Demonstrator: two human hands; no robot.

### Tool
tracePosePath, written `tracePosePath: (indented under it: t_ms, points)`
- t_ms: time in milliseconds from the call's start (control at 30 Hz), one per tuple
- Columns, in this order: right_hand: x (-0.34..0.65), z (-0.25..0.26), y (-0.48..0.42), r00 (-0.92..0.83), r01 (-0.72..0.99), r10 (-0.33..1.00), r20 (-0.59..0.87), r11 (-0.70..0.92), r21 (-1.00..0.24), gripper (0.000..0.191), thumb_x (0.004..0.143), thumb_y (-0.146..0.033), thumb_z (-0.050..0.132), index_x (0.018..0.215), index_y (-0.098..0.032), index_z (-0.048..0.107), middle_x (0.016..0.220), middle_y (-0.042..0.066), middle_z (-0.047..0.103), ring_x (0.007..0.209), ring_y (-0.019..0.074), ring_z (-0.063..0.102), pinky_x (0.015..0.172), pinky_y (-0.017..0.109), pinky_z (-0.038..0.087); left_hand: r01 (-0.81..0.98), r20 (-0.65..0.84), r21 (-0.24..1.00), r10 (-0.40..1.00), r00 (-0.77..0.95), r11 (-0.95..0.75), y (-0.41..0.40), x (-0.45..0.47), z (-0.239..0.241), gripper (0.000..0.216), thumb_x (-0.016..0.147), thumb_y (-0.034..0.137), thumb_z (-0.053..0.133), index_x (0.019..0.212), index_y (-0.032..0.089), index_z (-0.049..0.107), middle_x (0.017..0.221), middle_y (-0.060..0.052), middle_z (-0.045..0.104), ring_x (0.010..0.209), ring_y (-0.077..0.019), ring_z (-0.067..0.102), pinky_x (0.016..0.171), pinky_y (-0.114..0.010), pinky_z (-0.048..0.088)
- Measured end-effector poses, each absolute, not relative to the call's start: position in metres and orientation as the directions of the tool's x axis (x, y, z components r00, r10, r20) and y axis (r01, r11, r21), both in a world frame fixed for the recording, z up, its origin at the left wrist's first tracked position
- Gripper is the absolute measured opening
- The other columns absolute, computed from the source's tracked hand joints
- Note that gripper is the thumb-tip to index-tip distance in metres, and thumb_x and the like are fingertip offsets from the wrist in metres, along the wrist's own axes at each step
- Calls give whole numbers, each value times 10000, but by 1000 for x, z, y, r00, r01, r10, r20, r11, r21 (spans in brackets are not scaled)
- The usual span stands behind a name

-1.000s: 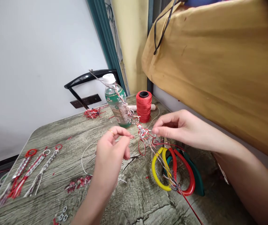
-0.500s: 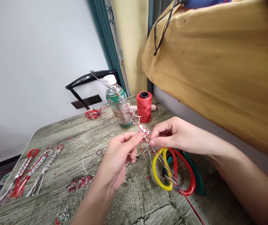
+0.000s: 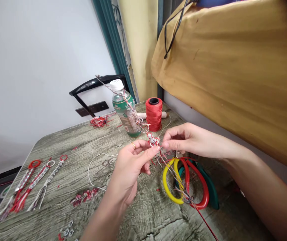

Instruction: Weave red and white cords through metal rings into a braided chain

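My left hand and my right hand meet above the wooden table, both pinching a braided chain of red and white cord threaded with small metal rings. The braid runs up and back past a green plastic bottle. Loose cord ends trail down from the pinch over the coloured scissor handles. A gold ring shows on a left finger.
A red thread spool stands behind the hands. Several finished red-and-silver chains lie at the table's left. Loose metal nuts and red scraps sit near the front. A black chair back and yellow cloth border the table.
My left hand has risen and moved right to meet the braid, pinching it beside the right fingers. The right hand has shifted slightly left and up.
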State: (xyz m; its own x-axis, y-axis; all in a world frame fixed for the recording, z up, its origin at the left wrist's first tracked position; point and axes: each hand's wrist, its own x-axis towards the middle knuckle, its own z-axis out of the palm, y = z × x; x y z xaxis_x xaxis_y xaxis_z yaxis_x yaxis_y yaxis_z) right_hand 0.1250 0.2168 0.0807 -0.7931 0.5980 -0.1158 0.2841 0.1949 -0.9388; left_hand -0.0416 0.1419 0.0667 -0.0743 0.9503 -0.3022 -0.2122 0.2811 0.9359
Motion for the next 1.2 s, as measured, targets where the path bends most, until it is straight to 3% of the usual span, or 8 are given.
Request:
tracePosePath:
  t_ms: [200,367,667,867,1200]
  points:
    - [122,82,215,-817,203,548,-181,-19,-979,251,815,-320,518,1012,-169,547,727,-4,551,550,67,535,463,162,394,-111,-334,936,942,20,334,141,-59,74,236,646,213,691,836,134,577,634,39,549,423,-17,383,392,-135,352]
    - [115,76,214,-829,122,535,-165,-115,-986,191,793,-272,558,936,-148,577,751,5,565,614,68,528,569,189,433,-56,-334,941,942,6,334,140,-62,75,194,662,250,673,789,131,589,630,8,608,446,-38,445,439,-162,387]
    - [119,78,219,-691,212,718,-83,91,-973,139,747,-274,591,699,-145,604,618,-30,503,549,64,424,507,204,330,72,-335,940,942,30,332,140,-69,74,118,665,243,663,671,144,599,545,5,619,491,-68,512,483,-169,404]
    - [119,78,220,-693,211,717,-71,107,-972,129,732,-274,600,705,-151,629,638,-23,529,580,77,444,553,226,353,130,-408,911,900,153,391,138,-72,77,135,684,264,653,760,160,612,471,27,606,426,-56,507,435,-147,385]
    - [117,80,218,-644,231,763,-57,122,-965,160,707,-292,623,713,-133,640,625,-18,540,560,71,439,542,221,356,116,-430,902,890,151,417,138,-73,79,168,704,300,630,768,147,607,368,40,564,319,-42,458,347,-124,324]
